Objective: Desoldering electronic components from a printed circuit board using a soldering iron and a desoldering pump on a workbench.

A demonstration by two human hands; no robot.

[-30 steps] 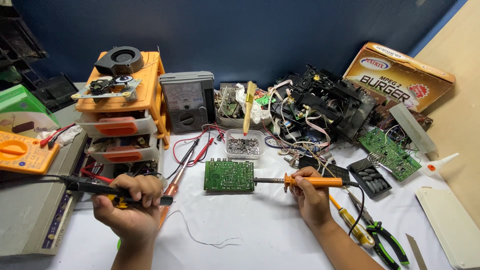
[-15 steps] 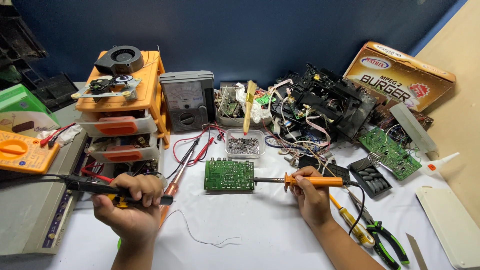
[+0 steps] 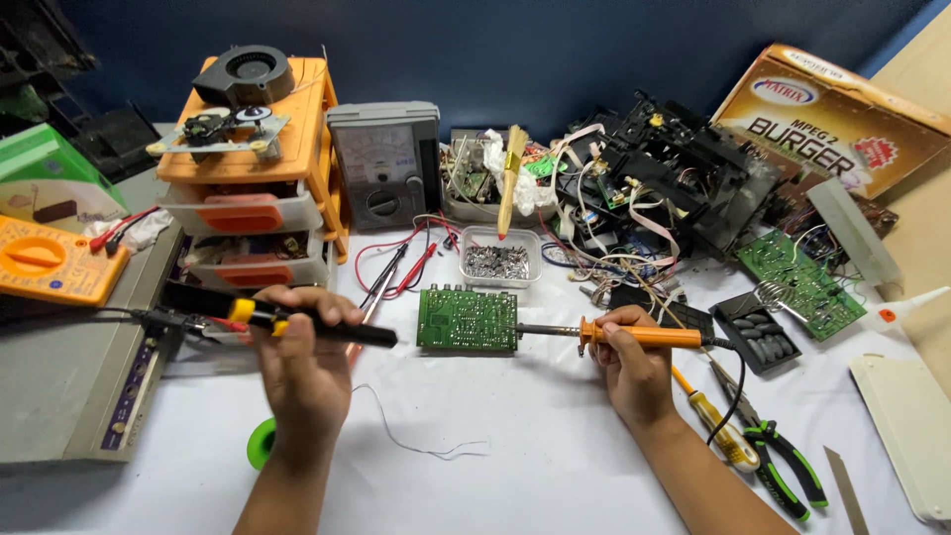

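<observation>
Between the hands lies a green circuit board point(image 3: 467, 319); right hand point(image 3: 632, 372) grips an orange soldering iron point(image 3: 634, 336), seemingly touching it; left hand point(image 3: 302, 359) grips a black tool point(image 3: 297, 323).

A brown-and-gold cardboard box point(image 3: 842, 119) leans at the back right, a green box point(image 3: 40, 178) far left.

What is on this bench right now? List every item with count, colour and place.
circuit board: 1, green, centre of table
soldering iron: 1, orange handle, tip at the board's right edge
black tool: 1, black with yellow band, left of board
drawer unit: 1, orange, back left
analog meter: 1, grey, back centre
multimeter: 1, orange, far left
parts tub: 1, clear, behind board
pliers: 1, green-black, front right
cardboard box: 1, brown, back right
left hand: grips black tool
right hand: grips soldering iron
</observation>
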